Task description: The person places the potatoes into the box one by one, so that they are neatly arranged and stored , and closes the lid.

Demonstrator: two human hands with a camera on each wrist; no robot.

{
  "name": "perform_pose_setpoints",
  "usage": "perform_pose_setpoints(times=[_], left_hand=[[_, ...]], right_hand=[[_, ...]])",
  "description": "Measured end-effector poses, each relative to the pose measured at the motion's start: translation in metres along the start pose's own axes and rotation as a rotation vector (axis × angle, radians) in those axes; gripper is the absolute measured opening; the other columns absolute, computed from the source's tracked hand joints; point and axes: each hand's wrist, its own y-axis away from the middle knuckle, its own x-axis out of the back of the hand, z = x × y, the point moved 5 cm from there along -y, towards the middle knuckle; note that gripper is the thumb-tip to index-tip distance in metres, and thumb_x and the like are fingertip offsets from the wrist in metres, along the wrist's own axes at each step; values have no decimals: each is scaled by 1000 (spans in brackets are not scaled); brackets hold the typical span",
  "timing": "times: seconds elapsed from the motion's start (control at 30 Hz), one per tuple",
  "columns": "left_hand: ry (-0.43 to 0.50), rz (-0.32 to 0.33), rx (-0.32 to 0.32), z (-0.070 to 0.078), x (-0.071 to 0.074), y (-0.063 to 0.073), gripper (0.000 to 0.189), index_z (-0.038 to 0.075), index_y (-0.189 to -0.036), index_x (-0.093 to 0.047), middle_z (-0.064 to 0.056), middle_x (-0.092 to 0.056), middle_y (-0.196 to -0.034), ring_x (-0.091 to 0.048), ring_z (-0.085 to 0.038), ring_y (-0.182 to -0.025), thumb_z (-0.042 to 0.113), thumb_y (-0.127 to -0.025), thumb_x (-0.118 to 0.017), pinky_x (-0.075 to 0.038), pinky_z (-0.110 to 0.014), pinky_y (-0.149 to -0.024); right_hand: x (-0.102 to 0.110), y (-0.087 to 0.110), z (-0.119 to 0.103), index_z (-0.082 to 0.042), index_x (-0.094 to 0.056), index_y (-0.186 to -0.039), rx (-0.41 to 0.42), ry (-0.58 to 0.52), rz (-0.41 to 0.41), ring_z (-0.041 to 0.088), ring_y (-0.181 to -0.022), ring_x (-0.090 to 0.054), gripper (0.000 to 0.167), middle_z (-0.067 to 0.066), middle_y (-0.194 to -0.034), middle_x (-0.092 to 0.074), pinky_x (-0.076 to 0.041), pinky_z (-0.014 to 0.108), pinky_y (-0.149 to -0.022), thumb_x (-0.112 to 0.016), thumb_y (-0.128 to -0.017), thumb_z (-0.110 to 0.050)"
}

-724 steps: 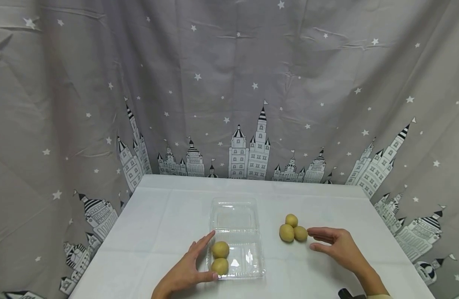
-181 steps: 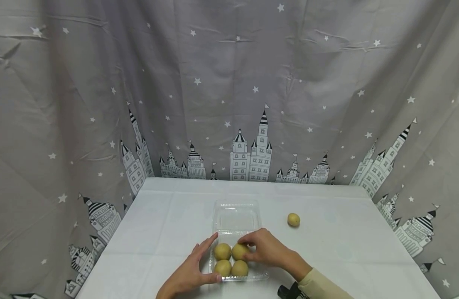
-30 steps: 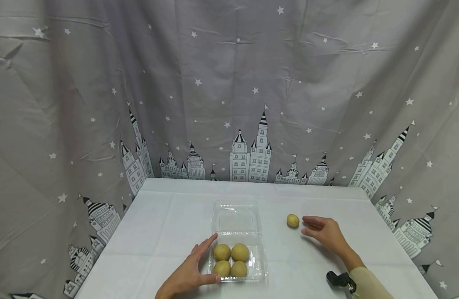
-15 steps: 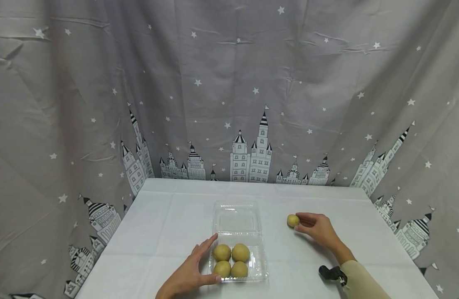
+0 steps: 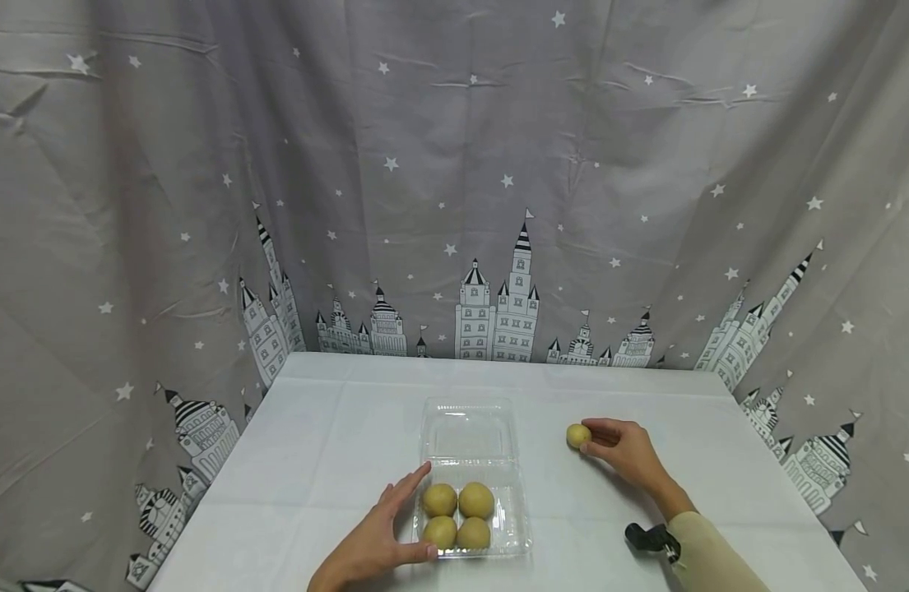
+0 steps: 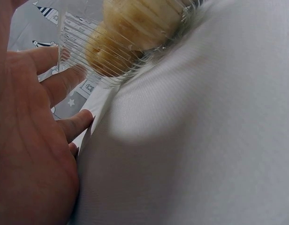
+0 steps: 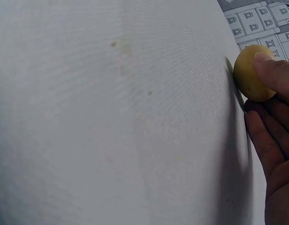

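Note:
In the head view, a clear plastic clamshell box (image 5: 509, 518) lies with its lid (image 5: 467, 432) folded back. Several yellow potatoes (image 5: 476, 499) sit in its base in two rows, filling the left and middle. My left hand (image 5: 373, 534) spans the box's left side with fingers spread and straight, its thumb at the near left corner. In the left wrist view its fingers (image 6: 64, 84) rest along the ribbed wall. Out on the table to the right, my right hand (image 5: 628, 452) pinches a smaller potato (image 7: 250, 77), with the thumb pressed on its skin and the other fingers low beside the cloth.
A white cloth covers the table (image 5: 336, 460). Behind it hangs a grey curtain (image 5: 424, 123) printed with stars and castles. A black strap mount (image 5: 650, 538) sticks out from the right sleeve (image 5: 713, 559) just over the table.
Over the last second my right hand has moved left onto the lone potato and taken hold of it. Since the oldest frame, two potatoes have gone from table to box. My left hand stays put.

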Motion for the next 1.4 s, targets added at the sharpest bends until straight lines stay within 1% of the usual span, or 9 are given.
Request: perform_pose_setpoints(times=[0.27, 0.43, 0.5, 0.7, 1.07, 1.2, 1.3, 1.4], left_hand=[[4, -4, -3, 2, -1, 0, 118, 21, -176, -27, -13, -29, -181, -10, -59, -166, 42, -82, -95, 1, -76, -132], [8, -9, -4, 3, -1, -1, 118, 19, -176, -27, -13, -29, -181, -11, -58, -166, 41, -82, -95, 3, -75, -132], [8, -7, -4, 3, -1, -1, 118, 18, -176, -27, -14, -30, -181, -12, -58, -166, 41, -82, -95, 3, -75, -132], [7, -3, -4, 3, -1, 0, 117, 17, -175, -27, -14, -30, -180, -13, -56, -167, 41, -82, -95, 4, -74, -133], [5, 0, 5, 2, 0, 0, 117, 19, -176, -28, -12, -30, -181, -12, -57, -167, 42, -82, -95, 2, -76, -133], [11, -2, 10, 2, 0, 0, 117, 19, -176, -28, -13, -29, -181, -10, -58, -167, 42, -82, -95, 3, -76, -132], [13, -1, 10, 2, 0, 0, 117, 19, -175, -28, -13, -29, -181, -10, -58, -167, 41, -83, -95, 4, -75, -133], [13, 0, 8, 3, 0, 0, 117, 17, -175, -28, -14, -30, -181, -11, -58, -166, 41, -82, -95, 4, -75, -133]], right_hand=[[2, 2, -2, 3, -74, -133, 17, 45, 7, 35, -116, -79, 46, 23, -131, -78, -66, 35, -98, -89, -93, -14], [3, 6, -1, 2, -75, -133, -4, 42, -12, 33, -116, -80, 45, 21, -131, -78, -66, 31, -97, -89, -93, -14], [3, 7, 0, 1, -75, -133, -10, 31, -25, 32, -117, -79, 45, 20, -131, -78, -66, 30, -97, -89, -93, -14], [2, 11, -3, 1, -75, -133, 15, 14, -50, 34, -118, -79, 45, 21, -132, -78, -66, 33, -98, -89, -93, -15], [0, 19, -18, 1, -75, -134, 15, -39, -77, 33, -119, -79, 46, 21, -133, -77, -66, 30, -98, -88, -94, -17], [-2, 20, -27, 0, -75, -134, 37, -72, -92, 31, -118, -79, 46, 21, -133, -78, -65, 27, -97, -89, -93, -16], [-6, 21, -36, 2, -75, -133, 82, -105, -111, 26, -116, -80, 45, 22, -131, -78, -65, 25, -96, -88, -94, -14], [-11, 21, -43, 3, -75, -132, 115, -144, -126, 19, -114, -80, 43, 23, -130, -78, -64, 23, -95, -87, -94, -13]])
